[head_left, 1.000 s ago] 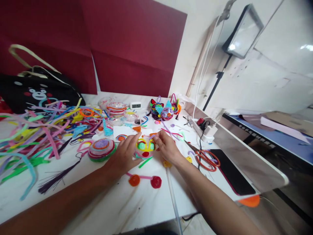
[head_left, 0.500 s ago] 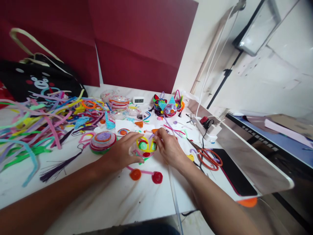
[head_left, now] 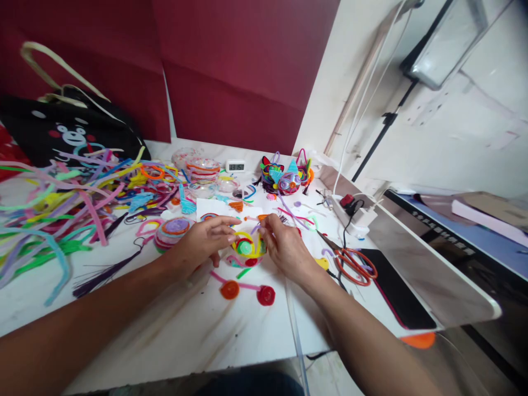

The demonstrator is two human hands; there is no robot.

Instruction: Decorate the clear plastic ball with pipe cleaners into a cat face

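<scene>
My left hand (head_left: 202,242) and my right hand (head_left: 282,247) hold a small clear dome (head_left: 245,247) between them on the white table (head_left: 185,330). The dome is covered with yellow, green and red pipe-cleaner coils. Fingers of both hands curl round its sides, and the right fingertips pinch a lilac pipe-cleaner end at its top. Just in front of it lie an orange coil (head_left: 229,289) and a red coil (head_left: 266,295) joined by a pink stem. A round purple and green coiled piece (head_left: 173,230) lies left of my left hand.
A heap of coloured pipe cleaners (head_left: 61,209) covers the left of the table, with a black bear bag (head_left: 70,135) behind. Orange-handled scissors (head_left: 350,261), a power strip (head_left: 355,212), a small clock (head_left: 236,165), finished coloured figures (head_left: 284,179) and a dark tassel (head_left: 105,272) lie around.
The view shifted slightly. My hands turned the dome a little, and my left fingers moved up over its top edge. It stays at the same place on the table.
</scene>
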